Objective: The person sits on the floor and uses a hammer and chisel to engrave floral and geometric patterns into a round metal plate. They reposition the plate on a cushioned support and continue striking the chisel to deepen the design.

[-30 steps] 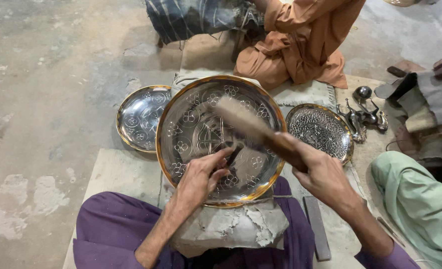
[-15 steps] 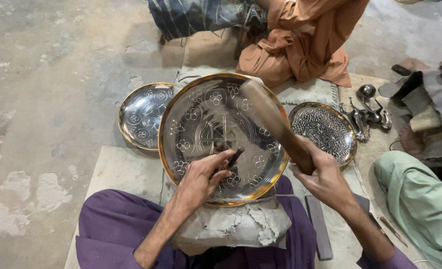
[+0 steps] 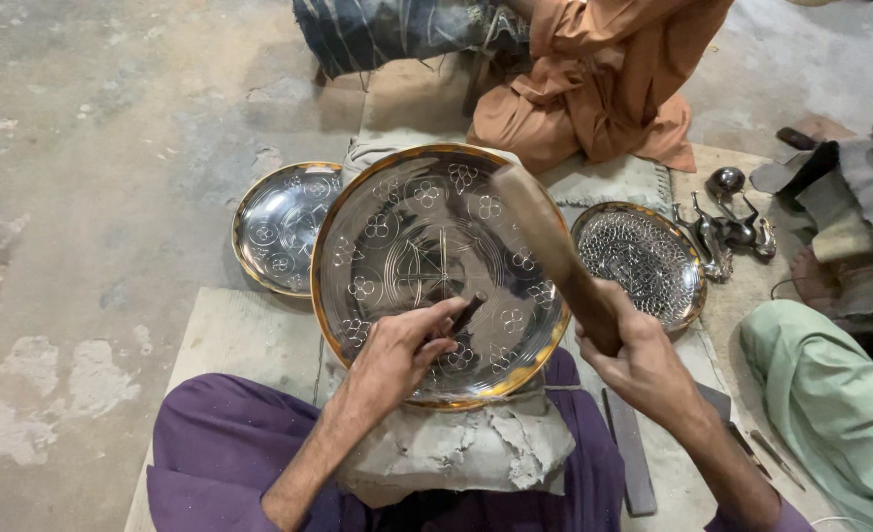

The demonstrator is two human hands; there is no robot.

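Your left hand point(image 3: 397, 355) is curled tight around a small dark chisel point(image 3: 466, 313), tip planted on the big engraved metal plate point(image 3: 426, 256) resting on your lap pad. Your right hand point(image 3: 643, 369) is fisted on the wooden mallet point(image 3: 554, 256), its head raised at a slant over the plate's right half.

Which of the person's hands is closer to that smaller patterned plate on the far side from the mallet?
Left. The left hand rests on the big plate, beside the smaller plate; the right hand is farther off, gripping the mallet.
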